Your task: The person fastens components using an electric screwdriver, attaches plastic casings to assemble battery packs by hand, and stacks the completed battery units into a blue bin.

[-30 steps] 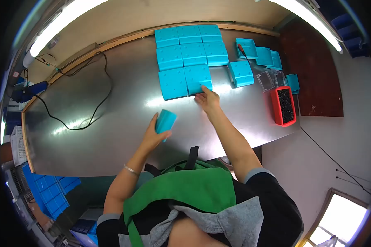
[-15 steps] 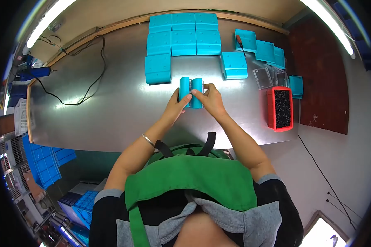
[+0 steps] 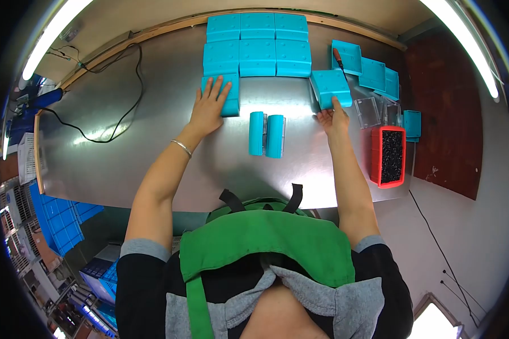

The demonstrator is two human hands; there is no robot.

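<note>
My left hand (image 3: 208,108) lies with fingers stretched over a turquoise plastic box (image 3: 231,105) at the lower left of the block of boxes. At the right, my right hand (image 3: 335,117) grips the near edge of another turquoise box (image 3: 329,86), thumb on its front face and fingers below; the box sits slightly askew. Between my hands, two narrow turquoise pieces, a left one (image 3: 256,133) and a right one (image 3: 275,136), stand side by side on the metal table, apart from both hands. Clear plastic shows along the right one's side.
Behind is a block of several turquoise boxes (image 3: 257,56). Open turquoise trays (image 3: 372,73) and a red-handled screwdriver (image 3: 337,56) lie at the back right, near clear plastic cases (image 3: 367,112). A red bin (image 3: 376,164) holds small black parts. A black cable (image 3: 141,85) crosses the left side.
Both hands have left the two narrow pieces, which now stand on the table. My left hand has moved up-left onto a box; my right hand has moved right and taken hold of another, now slightly turned.
</note>
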